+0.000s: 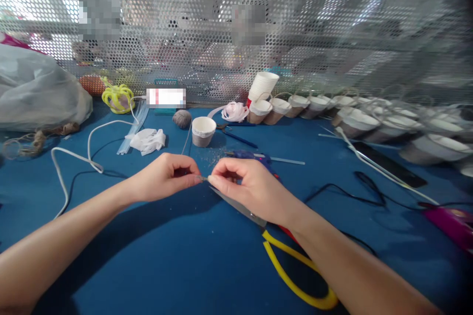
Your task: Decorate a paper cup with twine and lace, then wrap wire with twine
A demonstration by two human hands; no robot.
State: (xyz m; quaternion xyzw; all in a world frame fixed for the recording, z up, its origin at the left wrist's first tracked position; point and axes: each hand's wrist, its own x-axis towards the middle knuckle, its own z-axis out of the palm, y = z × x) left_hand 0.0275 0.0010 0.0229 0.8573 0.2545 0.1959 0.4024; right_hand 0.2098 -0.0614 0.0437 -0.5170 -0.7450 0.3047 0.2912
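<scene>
My left hand and my right hand are close together over the table, each in a pinch. A short bit of grey yarn shows between their fingertips. Behind my left hand, a strand runs up toward a grey yarn ball. Scissors with yellow handles lie partly under my right hand and forearm. Just beyond my right hand is a blue glue gun, partly hidden, with a clear glue stick. A white paper cup with a grey-brown wrapped lower part stands past my hands.
Several wrapped cups with handles crowd the right back, beside stacked white cups. A phone and cables lie at right. At left are a white cable, crumpled white material and a plastic bag. Perforated metal rises behind.
</scene>
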